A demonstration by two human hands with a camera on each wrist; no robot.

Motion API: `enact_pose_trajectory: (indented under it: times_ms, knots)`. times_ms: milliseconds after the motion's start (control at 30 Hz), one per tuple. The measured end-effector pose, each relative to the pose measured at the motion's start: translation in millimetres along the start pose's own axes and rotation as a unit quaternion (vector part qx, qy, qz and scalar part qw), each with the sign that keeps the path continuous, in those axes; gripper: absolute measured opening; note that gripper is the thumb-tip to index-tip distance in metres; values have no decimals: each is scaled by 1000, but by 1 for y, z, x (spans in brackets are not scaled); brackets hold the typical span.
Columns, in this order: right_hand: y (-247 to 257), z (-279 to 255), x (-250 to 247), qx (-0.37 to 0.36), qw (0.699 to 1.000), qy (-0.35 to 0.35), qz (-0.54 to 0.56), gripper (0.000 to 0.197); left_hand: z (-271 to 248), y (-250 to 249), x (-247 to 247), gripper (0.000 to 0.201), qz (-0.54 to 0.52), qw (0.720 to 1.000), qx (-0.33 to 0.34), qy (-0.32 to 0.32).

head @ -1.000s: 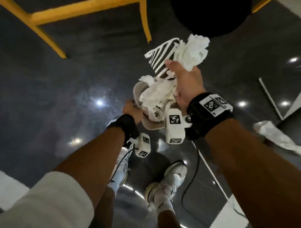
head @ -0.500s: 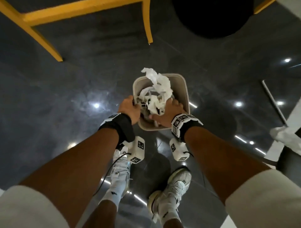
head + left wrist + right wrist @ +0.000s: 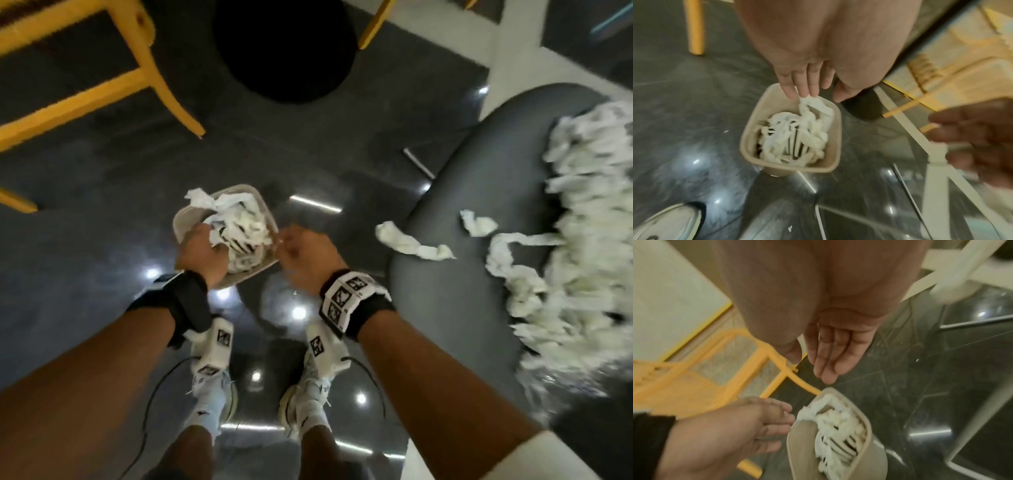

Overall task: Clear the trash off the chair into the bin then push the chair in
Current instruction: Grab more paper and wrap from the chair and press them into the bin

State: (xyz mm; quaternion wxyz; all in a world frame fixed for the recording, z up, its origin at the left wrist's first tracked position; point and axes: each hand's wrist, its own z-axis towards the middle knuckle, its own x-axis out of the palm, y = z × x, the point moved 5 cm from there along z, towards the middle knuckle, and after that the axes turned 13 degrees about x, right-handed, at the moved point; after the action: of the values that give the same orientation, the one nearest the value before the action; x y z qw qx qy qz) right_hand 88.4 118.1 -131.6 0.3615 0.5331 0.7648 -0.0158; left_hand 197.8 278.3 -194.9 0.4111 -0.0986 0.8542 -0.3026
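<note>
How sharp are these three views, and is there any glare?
Head view: motion blur smears the tissue pile on the grey chair; ceiling lights glare off the glossy floor. Left wrist view: bin fairly sharp, edges smeared. Right wrist view: soft throughout.

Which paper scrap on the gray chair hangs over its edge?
The long twisted scrap nearest the right hand pokes past the chair edge; the small scrap lies fully on the seat.
</note>
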Motion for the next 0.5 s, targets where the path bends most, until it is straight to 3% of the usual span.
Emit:
enact_pose_trajectory:
  times_ms: [100,167,233,300,367,433,500]
  knots:
    - [-56,-41,-70,-7,991,-120,63,27,-28,-78,25,42,17,989,140,48]
    - [-103,-58,-112,5,982,-189,3,38,-37,-118,49,39,-9,980,178,89]
    - [-150,-60,-136,35,978,-173,-107,68,-38,-155,75,44,-42,974,187,120]
    - [-179,-54,-137,16,977,-91,-193,78,-35,-184,98,46,-43,972,195,123]
    - [-188,-46,-134,-43,971,-86,-220,53,-31,-202,119,45,-61,973,185,123]
    - [-191,-46,-141,-57,975,-124,-178,25,-29,-208,134,43,-80,977,149,128]
    - [-203,-50,-158,-35,965,-216,-148,14,-32,-205,145,41,-76,980,129,133]
